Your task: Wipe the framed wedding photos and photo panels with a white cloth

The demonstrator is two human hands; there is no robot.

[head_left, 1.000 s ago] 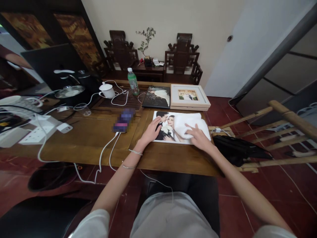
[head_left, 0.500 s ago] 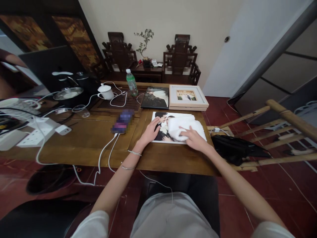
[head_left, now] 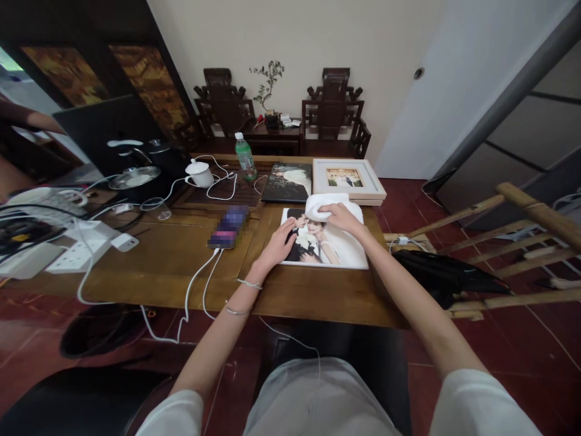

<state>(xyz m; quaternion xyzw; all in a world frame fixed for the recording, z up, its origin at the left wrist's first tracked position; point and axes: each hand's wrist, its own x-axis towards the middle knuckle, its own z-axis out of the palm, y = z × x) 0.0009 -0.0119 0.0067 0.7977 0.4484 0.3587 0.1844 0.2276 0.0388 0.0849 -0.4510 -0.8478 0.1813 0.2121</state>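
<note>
A photo panel (head_left: 327,251) with a picture of a couple lies flat on the wooden table (head_left: 308,293) in front of me. On its left edge rests my left hand (head_left: 278,243), fingers stretched out over the print. My right hand (head_left: 342,219) grips a folded white cloth (head_left: 324,203), which lies on the panel's far edge and hides its upper right part. Just behind the panel are a dark photo panel (head_left: 288,184) and a light wooden picture frame (head_left: 377,186) that seems stacked on another.
Left of my hands lies a phone (head_left: 228,227) with white cables. Beyond it stand a lidded white cup (head_left: 200,174) and a green bottle (head_left: 246,158). Power strips (head_left: 82,254) and a laptop (head_left: 109,130) occupy the left. A person's arm (head_left: 40,121) shows at the far left.
My right hand has pushed the white cloth away from me to the panel's far edge, uncovering more of the picture. My left hand stays on the left edge.
</note>
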